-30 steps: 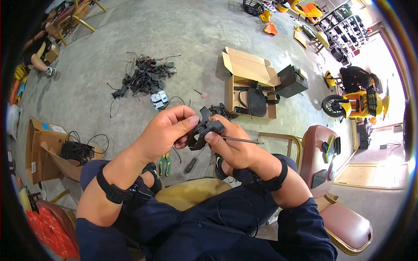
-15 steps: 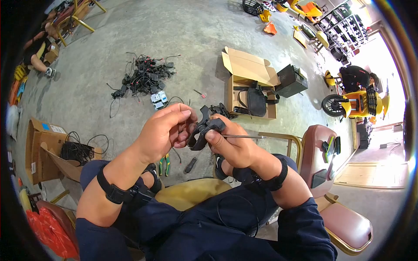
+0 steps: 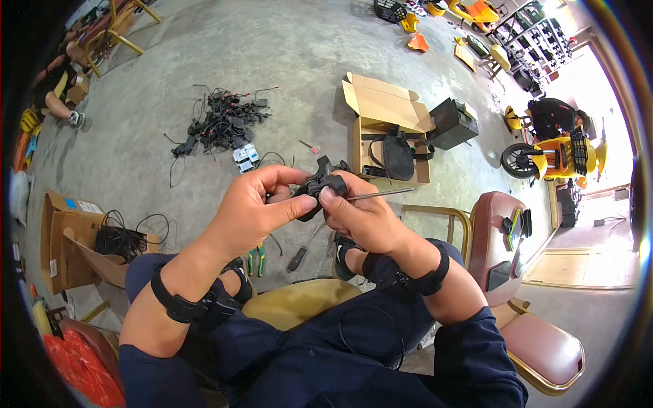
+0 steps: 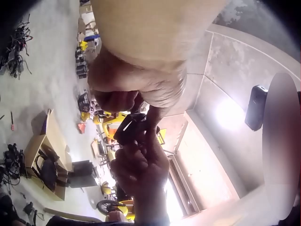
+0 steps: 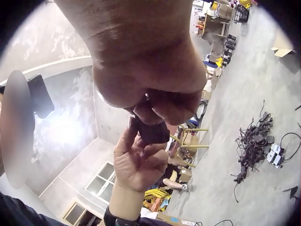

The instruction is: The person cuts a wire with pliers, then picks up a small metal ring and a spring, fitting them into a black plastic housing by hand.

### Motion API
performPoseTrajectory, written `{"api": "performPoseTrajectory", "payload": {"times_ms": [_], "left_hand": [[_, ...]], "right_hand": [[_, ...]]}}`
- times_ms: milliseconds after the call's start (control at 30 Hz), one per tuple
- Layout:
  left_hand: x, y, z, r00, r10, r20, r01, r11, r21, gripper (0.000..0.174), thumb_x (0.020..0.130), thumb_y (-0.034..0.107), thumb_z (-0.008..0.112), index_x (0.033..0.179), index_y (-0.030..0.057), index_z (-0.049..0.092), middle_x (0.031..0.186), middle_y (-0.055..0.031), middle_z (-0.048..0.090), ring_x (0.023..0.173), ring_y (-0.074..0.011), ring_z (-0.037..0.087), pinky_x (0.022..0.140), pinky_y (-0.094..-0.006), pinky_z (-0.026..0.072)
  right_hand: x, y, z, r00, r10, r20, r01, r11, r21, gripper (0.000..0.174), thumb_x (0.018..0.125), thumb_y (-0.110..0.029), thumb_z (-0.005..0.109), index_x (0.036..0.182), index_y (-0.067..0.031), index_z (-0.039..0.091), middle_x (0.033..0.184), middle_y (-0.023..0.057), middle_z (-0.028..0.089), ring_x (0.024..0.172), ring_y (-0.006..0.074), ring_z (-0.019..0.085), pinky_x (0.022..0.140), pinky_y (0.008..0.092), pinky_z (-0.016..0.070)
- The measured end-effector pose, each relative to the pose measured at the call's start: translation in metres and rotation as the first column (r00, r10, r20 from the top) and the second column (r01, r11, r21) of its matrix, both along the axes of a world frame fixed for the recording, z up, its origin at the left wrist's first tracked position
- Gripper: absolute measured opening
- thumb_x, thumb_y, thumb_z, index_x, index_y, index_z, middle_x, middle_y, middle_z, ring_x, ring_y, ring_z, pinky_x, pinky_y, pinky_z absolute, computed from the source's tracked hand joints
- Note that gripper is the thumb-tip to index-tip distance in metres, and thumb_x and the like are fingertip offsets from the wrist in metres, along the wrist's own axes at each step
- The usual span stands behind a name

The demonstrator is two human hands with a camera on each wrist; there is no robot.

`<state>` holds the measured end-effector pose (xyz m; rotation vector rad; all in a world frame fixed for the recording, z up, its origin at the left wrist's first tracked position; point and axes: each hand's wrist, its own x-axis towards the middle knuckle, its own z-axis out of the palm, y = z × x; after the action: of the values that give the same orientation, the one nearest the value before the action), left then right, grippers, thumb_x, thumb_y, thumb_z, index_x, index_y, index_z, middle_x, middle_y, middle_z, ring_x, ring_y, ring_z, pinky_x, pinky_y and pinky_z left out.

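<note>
In the head view both hands meet over a black plastic bracket (image 3: 324, 167) with claw-like arms. My left hand (image 3: 253, 206) pinches its left side, thumb in front and fingers behind. My right hand (image 3: 365, 219) grips the other side with the thumb on its face. A thin metal rod (image 3: 384, 194), like a screwdriver shaft, sticks out to the right from under the right hand's fingers; its other end is hidden. The left wrist view shows the bracket (image 4: 129, 129) dark between the hands, and in the right wrist view part of the bracket (image 5: 155, 133) shows below the curled fingers.
On the floor below lie a screwdriver (image 3: 297, 257) and green-handled pliers (image 3: 257, 260). Farther out are a heap of black cabled parts (image 3: 228, 119), an open carton (image 3: 388, 102) with a black bag, and a black box (image 3: 452, 126). A padded chair (image 3: 495, 217) stands at right.
The left hand, loose beside the bracket half a second ago, now pinches it with thumb and fingers. The bracket has turned slightly, and the rod's free end has swung upward in the head view.
</note>
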<state>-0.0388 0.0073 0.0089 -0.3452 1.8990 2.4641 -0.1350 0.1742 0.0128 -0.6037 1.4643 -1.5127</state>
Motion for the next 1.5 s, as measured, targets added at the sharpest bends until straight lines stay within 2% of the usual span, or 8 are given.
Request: {"api": "performPoseTrajectory", "payload": {"times_ms": [400, 600, 700, 767, 1033, 1333, 1400, 1500], "left_hand": [[0.0, 0.006, -0.006, 0.993, 0.092, -0.068, -0.106, 0.963, -0.246, 0.028, 0.082, 0.012, 0.065, 0.104, -0.003, 0.058, 0.062, 0.0058, 0.049, 0.055, -0.0003, 0.039, 0.049, -0.0177, 0.0327], [-0.001, 0.008, -0.009, 0.98, 0.179, -0.09, -0.199, 0.922, -0.332, 0.025, 0.081, 0.013, 0.067, 0.098, -0.0021, 0.059, 0.058, 0.0069, 0.046, 0.052, -0.0007, 0.036, 0.046, -0.0188, 0.0298], [-0.003, 0.012, -0.009, 0.972, 0.178, -0.152, -0.229, 0.859, -0.459, 0.025, 0.079, 0.014, 0.068, 0.096, -0.0016, 0.058, 0.055, 0.0057, 0.045, 0.049, -0.0019, 0.035, 0.044, -0.0202, 0.0293], [-0.001, 0.013, -0.005, 0.973, 0.167, -0.159, -0.225, 0.833, -0.505, 0.026, 0.079, 0.013, 0.068, 0.098, -0.001, 0.058, 0.056, 0.0062, 0.043, 0.05, -0.0015, 0.035, 0.045, -0.0192, 0.029], [0.0, 0.016, -0.006, 0.955, 0.221, -0.2, -0.297, 0.758, -0.581, 0.024, 0.078, 0.013, 0.069, 0.095, -0.0014, 0.06, 0.052, 0.0026, 0.045, 0.047, -0.0039, 0.036, 0.043, -0.0217, 0.0304], [-0.007, -0.002, -0.012, 0.953, 0.295, -0.07, -0.301, 0.89, -0.341, 0.027, 0.085, 0.02, 0.062, 0.1, -0.0025, 0.059, 0.058, 0.0053, 0.049, 0.047, -0.0015, 0.036, 0.041, -0.0195, 0.0278], [-0.007, -0.006, -0.005, 0.96, 0.244, 0.136, -0.246, 0.969, -0.001, 0.023, 0.087, 0.023, 0.059, 0.097, 0.0023, 0.057, 0.056, 0.0086, 0.039, 0.044, 0.0002, 0.03, 0.038, -0.0176, 0.0222], [-0.009, -0.012, -0.013, 0.957, 0.199, 0.21, -0.237, 0.956, 0.173, 0.017, 0.088, 0.024, 0.057, 0.088, 0.0079, 0.055, 0.056, 0.0096, 0.033, 0.041, -0.0004, 0.024, 0.035, -0.0178, 0.0182]], "right_hand": [[0.005, -0.005, -0.003, 0.987, -0.135, 0.089, 0.128, 0.989, 0.079, 0.031, 0.089, -0.033, 0.055, 0.101, -0.004, 0.053, 0.062, -0.0048, 0.044, 0.052, 0.002, 0.036, 0.044, 0.0186, 0.0286], [0.003, -0.008, -0.008, 0.958, -0.216, -0.186, 0.236, 0.967, 0.093, 0.032, 0.089, -0.034, 0.055, 0.094, -0.0018, 0.052, 0.062, -0.003, 0.045, 0.052, 0.0025, 0.037, 0.043, 0.019, 0.0293], [0.0, -0.003, -0.008, 0.985, -0.174, -0.004, 0.171, 0.968, 0.185, 0.03, 0.089, -0.032, 0.056, 0.087, -0.0022, 0.052, 0.061, -0.0025, 0.044, 0.05, 0.0025, 0.036, 0.041, 0.0195, 0.0281], [0.001, -0.002, -0.004, 0.927, -0.149, 0.343, 0.134, 0.989, 0.068, 0.028, 0.088, -0.03, 0.057, 0.082, -0.0033, 0.052, 0.059, -0.0029, 0.042, 0.048, 0.0027, 0.034, 0.039, 0.0197, 0.0257], [0.008, -0.008, -0.008, 0.902, -0.243, 0.358, 0.264, 0.965, -0.01, 0.021, 0.086, -0.023, 0.061, 0.079, -0.0054, 0.052, 0.058, -0.003, 0.043, 0.043, 0.0029, 0.032, 0.037, 0.0198, 0.0236], [0.007, -0.01, -0.008, 0.909, -0.25, 0.334, 0.259, 0.966, 0.018, 0.016, 0.084, -0.017, 0.061, 0.08, -0.0044, 0.053, 0.057, -0.0041, 0.044, 0.043, 0.0026, 0.032, 0.037, 0.0198, 0.0229], [0.006, -0.011, -0.009, 0.912, -0.248, 0.326, 0.252, 0.967, 0.032, 0.016, 0.084, -0.018, 0.06, 0.081, -0.004, 0.053, 0.057, -0.0045, 0.043, 0.043, 0.0025, 0.032, 0.037, 0.0198, 0.0228], [0.0, -0.012, -0.014, 0.914, -0.23, 0.333, 0.237, 0.971, 0.02, 0.016, 0.084, -0.019, 0.06, 0.083, -0.0039, 0.054, 0.058, -0.0048, 0.043, 0.043, 0.0026, 0.032, 0.038, 0.0197, 0.0234]]}}
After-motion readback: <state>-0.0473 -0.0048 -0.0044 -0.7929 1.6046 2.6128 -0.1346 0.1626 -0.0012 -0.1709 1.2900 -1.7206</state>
